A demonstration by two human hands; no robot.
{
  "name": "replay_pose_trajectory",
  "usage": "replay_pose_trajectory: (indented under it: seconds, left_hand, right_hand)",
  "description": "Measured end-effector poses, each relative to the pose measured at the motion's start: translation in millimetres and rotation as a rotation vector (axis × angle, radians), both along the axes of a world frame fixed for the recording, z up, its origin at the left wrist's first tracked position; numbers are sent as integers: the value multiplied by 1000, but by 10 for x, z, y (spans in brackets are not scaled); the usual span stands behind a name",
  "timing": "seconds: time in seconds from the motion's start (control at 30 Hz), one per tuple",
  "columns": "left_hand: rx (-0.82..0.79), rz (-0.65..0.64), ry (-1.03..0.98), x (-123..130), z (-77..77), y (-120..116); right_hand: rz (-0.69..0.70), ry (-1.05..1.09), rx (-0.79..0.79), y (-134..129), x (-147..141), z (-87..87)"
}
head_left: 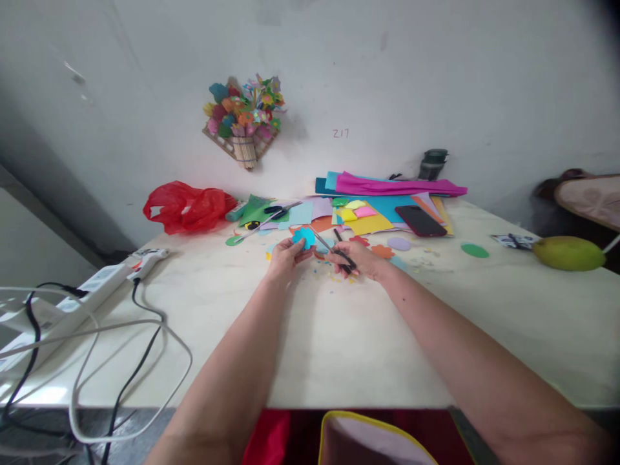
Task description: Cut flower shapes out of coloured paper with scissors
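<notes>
My left hand (pixel 287 256) pinches a blue paper flower (pixel 303 239) with a scalloped edge. In my right hand (pixel 357 258) is a pair of scissors (pixel 345 259) with black handles, its blades pointing toward the flower at the upper left. Whether the blades touch the paper I cannot tell. Just beyond my right hand lie an orange paper flower (pixel 382 251) and a red one (pixel 359 241), partly covered by other pieces. A lilac paper oval (pixel 398 243) rests to their right. Small paper scraps (pixel 334 279) are scattered beneath and around both hands.
Coloured paper sheets (pixel 371 225), a phone (pixel 420 221) and a second pair of scissors (pixel 281 210) lie toward the wall. A red plastic bag (pixel 186 206) sits back left; a power strip (pixel 92 284) with cables runs along the left. A green mango-like fruit (pixel 569 253) lies right.
</notes>
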State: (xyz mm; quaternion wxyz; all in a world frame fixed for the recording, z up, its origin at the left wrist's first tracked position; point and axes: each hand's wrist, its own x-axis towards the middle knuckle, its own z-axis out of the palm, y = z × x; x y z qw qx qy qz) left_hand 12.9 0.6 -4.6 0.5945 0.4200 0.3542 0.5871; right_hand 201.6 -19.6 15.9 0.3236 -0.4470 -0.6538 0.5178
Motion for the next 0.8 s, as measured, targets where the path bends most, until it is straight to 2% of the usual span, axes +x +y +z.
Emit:
replay_pose_trajectory:
  seconds: [0.2,0.8]
  left_hand:
    - [-1,7,-52,1,13,2]
    - [-14,29,-134,69,5,0]
  right_hand:
    - [96,4,-6,43,40,-71]
    - [74,14,38,19,-15,-80]
